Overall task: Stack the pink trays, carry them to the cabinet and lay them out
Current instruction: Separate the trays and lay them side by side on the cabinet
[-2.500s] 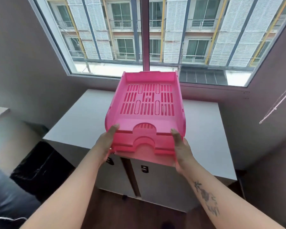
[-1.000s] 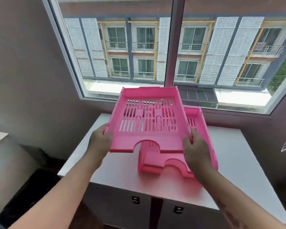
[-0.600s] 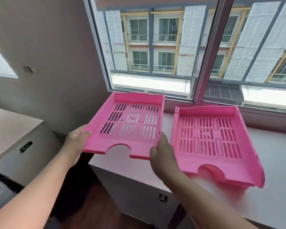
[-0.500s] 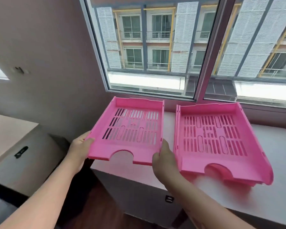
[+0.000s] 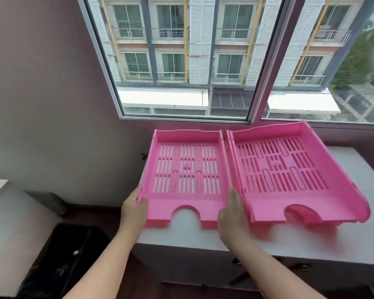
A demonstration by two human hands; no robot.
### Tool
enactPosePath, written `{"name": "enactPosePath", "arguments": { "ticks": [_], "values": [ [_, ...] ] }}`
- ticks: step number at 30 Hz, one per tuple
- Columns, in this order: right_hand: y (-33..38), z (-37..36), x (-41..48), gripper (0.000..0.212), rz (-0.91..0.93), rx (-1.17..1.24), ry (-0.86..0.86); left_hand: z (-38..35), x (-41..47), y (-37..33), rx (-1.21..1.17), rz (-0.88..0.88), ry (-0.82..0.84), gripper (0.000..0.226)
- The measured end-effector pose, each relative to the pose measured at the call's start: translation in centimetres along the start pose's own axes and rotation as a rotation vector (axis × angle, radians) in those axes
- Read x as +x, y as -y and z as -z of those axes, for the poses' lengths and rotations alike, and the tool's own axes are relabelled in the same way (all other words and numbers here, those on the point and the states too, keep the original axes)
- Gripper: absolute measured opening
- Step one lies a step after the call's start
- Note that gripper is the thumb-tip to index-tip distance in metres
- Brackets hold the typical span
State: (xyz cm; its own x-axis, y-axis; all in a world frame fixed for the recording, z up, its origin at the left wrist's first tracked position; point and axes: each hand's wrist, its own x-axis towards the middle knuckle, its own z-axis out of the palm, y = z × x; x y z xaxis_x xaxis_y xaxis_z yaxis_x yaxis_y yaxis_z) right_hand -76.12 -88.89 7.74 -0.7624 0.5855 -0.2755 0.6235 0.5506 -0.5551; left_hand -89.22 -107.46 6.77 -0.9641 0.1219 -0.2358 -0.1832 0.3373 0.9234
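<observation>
A pink slotted tray (image 5: 187,203) lies flat on the left end of the white cabinet top (image 5: 289,240). My left hand (image 5: 133,210) grips its front left corner, and my right hand (image 5: 230,214) holds its front right corner. A second pink tray stack (image 5: 300,203) rests beside it on the right, side walls nearly touching, its front lifted a little by a tray underneath.
A large window (image 5: 203,61) runs behind the cabinet. A black bin (image 5: 63,262) stands on the floor at the lower left, beside a pale low unit (image 5: 0,212). Bare cabinet top extends right of the trays.
The left tray came down from mid-air onto the cabinet's left end, next to the right tray stack. Both hands stayed on its front corners.
</observation>
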Motion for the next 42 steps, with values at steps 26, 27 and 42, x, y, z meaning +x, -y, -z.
{"name": "enactPosePath", "arguments": {
  "ticks": [26,27,42],
  "values": [
    [-15.3,21.3,5.4,0.026,-0.174,-0.178,-0.391,-20.1,-5.5,-7.6,0.588,-0.520,0.286,0.064],
    [-15.8,21.4,5.6,0.022,-0.190,-0.165,-0.349,-21.0,-5.8,-7.8,0.596,-0.458,0.298,0.064],
    [-18.1,23.5,6.8,0.018,-0.118,0.138,-0.326,-23.3,-5.5,-7.0,0.320,-0.161,0.234,0.058]
  ]
}}
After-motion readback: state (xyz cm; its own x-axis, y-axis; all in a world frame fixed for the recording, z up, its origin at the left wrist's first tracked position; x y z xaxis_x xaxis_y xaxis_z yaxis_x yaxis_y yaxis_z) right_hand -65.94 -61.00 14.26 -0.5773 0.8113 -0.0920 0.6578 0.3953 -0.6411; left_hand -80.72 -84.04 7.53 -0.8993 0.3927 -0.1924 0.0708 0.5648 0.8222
